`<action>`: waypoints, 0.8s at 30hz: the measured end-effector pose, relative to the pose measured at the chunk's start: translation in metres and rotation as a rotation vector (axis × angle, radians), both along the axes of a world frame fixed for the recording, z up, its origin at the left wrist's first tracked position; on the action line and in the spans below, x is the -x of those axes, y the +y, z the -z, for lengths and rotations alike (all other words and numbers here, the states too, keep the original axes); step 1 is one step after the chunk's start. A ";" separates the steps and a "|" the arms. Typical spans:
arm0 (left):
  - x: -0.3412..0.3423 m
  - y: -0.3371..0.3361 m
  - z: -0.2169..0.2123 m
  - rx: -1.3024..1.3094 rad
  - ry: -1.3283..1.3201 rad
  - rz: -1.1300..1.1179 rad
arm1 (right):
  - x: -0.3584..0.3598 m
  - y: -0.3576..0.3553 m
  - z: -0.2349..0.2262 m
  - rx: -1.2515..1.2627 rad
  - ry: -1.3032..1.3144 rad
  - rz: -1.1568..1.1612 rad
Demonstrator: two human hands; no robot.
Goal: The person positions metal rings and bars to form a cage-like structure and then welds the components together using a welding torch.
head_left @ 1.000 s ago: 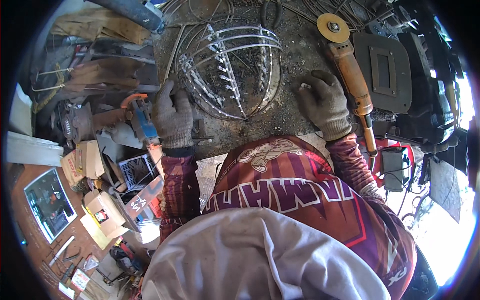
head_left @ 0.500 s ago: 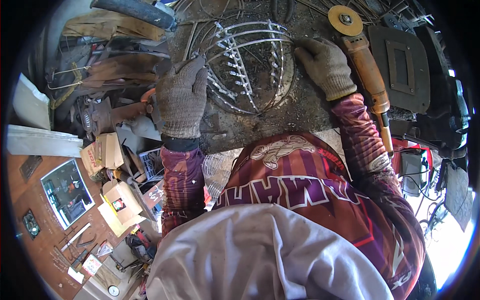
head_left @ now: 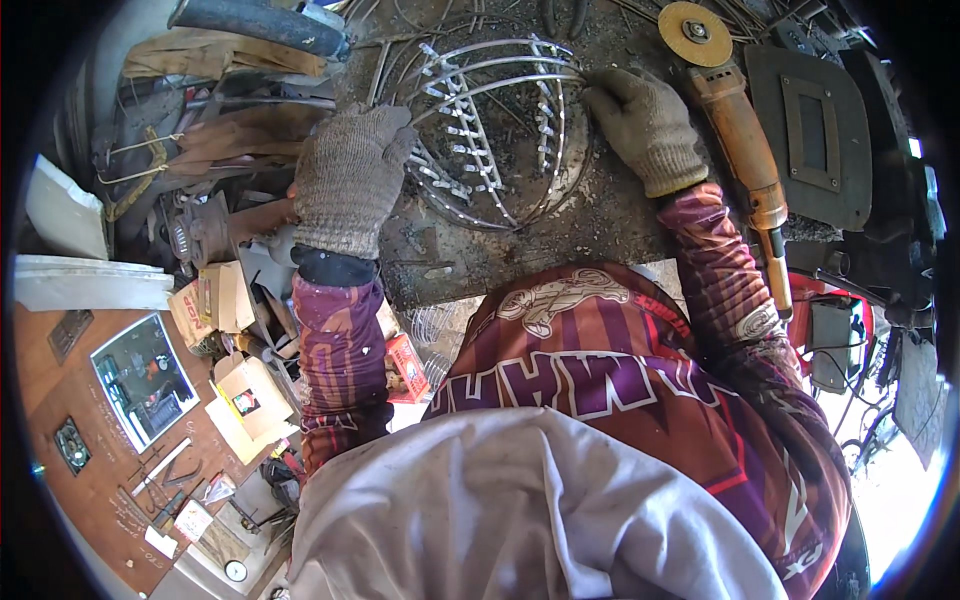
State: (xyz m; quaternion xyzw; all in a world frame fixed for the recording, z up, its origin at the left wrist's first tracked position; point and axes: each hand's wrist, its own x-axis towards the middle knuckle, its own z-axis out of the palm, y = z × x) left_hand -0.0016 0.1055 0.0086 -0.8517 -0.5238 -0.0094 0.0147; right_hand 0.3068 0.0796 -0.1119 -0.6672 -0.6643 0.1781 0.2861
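Observation:
A curved metal frame [head_left: 467,130] lies before me on the dark, gritty workbench [head_left: 630,225]. It is made of bent rods and several straight bars lined with short pale pegs. My left hand [head_left: 352,180], in a knitted grey work glove, is closed at the frame's left side, its fingertips partly hidden. At the right side, my right hand [head_left: 650,130], gloved alike, pinches the ends of the curved rods between thumb and fingers.
An angle grinder [head_left: 738,130] with a tan disc lies right of my right hand, beside a dark welding mask [head_left: 812,140]. Loose rods are at the bench's far side. A dark pipe [head_left: 260,25] and cardboard boxes [head_left: 250,400] are on the left.
My left hand has shifted slightly left and up, turning at the wrist, and the frame has tilted a little with it. My right hand stays at the frame's right side.

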 end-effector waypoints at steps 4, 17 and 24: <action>-0.006 -0.004 -0.006 -0.031 -0.045 0.011 | -0.002 -0.001 0.004 -0.054 -0.008 -0.035; -0.002 0.004 -0.003 -0.091 -0.071 0.054 | -0.020 -0.015 0.004 0.010 0.518 0.181; 0.000 0.003 0.004 -0.099 -0.131 0.066 | -0.013 -0.014 0.000 -0.043 0.124 -0.047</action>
